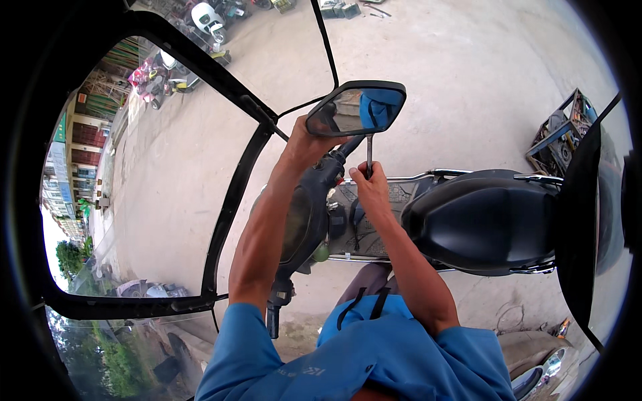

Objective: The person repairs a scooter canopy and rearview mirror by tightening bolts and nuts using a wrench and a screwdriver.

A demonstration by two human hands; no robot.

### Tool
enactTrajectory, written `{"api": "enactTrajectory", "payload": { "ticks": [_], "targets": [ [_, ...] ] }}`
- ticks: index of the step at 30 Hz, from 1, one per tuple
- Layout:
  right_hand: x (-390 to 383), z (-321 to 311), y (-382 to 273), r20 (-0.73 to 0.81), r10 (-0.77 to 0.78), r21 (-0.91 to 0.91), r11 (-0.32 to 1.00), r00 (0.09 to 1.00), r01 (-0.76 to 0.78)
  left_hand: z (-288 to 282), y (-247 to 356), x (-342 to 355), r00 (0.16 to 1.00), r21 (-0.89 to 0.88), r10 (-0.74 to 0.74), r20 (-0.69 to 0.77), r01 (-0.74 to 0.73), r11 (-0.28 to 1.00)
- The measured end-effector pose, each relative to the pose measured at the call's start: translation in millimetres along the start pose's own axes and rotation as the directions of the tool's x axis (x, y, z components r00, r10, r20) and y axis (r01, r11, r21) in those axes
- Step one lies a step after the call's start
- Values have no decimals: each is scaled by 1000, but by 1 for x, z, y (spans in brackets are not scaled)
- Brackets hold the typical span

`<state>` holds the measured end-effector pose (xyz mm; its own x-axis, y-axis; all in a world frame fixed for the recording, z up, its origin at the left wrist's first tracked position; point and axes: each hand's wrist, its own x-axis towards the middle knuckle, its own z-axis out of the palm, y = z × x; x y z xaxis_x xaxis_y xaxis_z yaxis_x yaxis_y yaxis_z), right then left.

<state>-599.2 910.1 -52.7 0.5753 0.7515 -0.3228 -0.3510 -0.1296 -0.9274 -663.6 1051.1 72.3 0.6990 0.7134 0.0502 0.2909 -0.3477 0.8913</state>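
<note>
The mirror (389, 97), angular and black-rimmed, stands at the far end of the handlebar (341, 152), and the person works close around it with the two hands apart. The left hand (309, 142) is at the mirror's left lower corner; its fingers pass out of sight behind the housing, so whether they are closed on it cannot be told. The right hand, (372, 185) just below the mirror, is closed on the lower end of a slim metal tool (369, 154) that runs up to the mirror's lower edge, its upper end hidden there. To the right of and below the mirror lies the black seat (481, 220); well off to its right, on the ground, is a metal-framed crate (565, 130). Done well, this likely calls for the left hand to steady the mirror so that it does not swing with the tool. The tool's hidden end should be fully seated before any force goes on, since a half-engaged end could slip and knock the knuckles against the handlebar. Short, even strokes would probably serve better than a jerk, with the tool kept clear of the glass.
</note>
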Motion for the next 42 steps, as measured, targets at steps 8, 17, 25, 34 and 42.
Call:
{"api": "enactTrajectory", "payload": {
  "ticks": [8,17,25,34,42],
  "targets": [
    [-19,-30,25,-25,50,-93,994,998,-52,23,-13,-25,943,211,4,-332,70,975],
    [-29,-46,31,68,81,-74,994,994,-76,2,-20,-42,974,-131,173,-147,-192,973],
    [-29,-96,53,-83,90,-60,994,992,-95,28,-12,-57,935,-404,-21,-355,-133,905],
    [-66,-112,56,-39,183,-149,971,982,-187,-17,2,-80,993,-235,98,-60,-109,966],
    [-62,-120,41,-22,172,99,981,985,-169,-22,-14,-60,952,154,306,25,-306,940]
  ]
}}
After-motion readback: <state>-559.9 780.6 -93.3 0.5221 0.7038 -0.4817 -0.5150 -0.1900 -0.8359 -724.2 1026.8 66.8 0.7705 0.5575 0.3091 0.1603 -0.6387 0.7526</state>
